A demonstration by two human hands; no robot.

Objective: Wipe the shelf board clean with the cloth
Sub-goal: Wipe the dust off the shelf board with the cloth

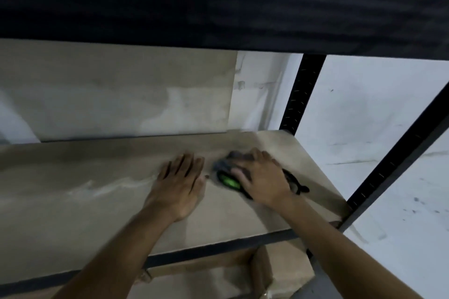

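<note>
The shelf board (pixel 73 192) is a dusty brown panel with a pale smear across its left half. My left hand (pixel 181 182) rests flat on it near the middle, fingers straight and spread. Just to the right, my right hand (pixel 261 177) presses down on a dark grey and black cloth (pixel 227 167) with a bright green patch, fingers bent over it. The cloth sticks out on both sides of that hand, towards the board's right end. The frame is blurred.
A dark upper shelf (pixel 218 7) hangs low overhead. Black slotted uprights (pixel 302 94) stand at the right corners, with a white wall behind. A pale panel (pixel 116 90) leans at the back. Cardboard boxes (pixel 243 272) sit under the board's black front rail.
</note>
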